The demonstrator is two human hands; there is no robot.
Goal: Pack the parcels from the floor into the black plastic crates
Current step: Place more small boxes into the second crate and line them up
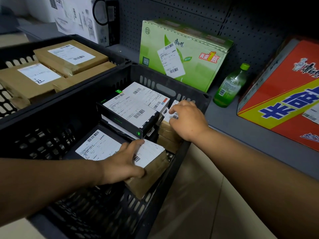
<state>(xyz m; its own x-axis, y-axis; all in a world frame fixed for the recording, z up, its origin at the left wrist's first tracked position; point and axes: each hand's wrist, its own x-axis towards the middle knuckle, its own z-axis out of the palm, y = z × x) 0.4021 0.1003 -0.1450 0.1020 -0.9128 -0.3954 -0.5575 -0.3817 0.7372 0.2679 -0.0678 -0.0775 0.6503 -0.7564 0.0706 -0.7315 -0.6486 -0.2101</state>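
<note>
My left hand (120, 163) lies with fingers spread flat on a brown parcel (148, 173), apparently seating it against the near crate's right wall (174, 171). My right hand (187, 120), fingers curled, holds a small labelled parcel (173, 114) upright at that wall, probably filling a gap. A second crate (72, 37), beyond, holds larger parcels.

Grey shelf (241, 125) carries green carton (195, 69), bottle (231, 87), red carton (283, 100).
</note>
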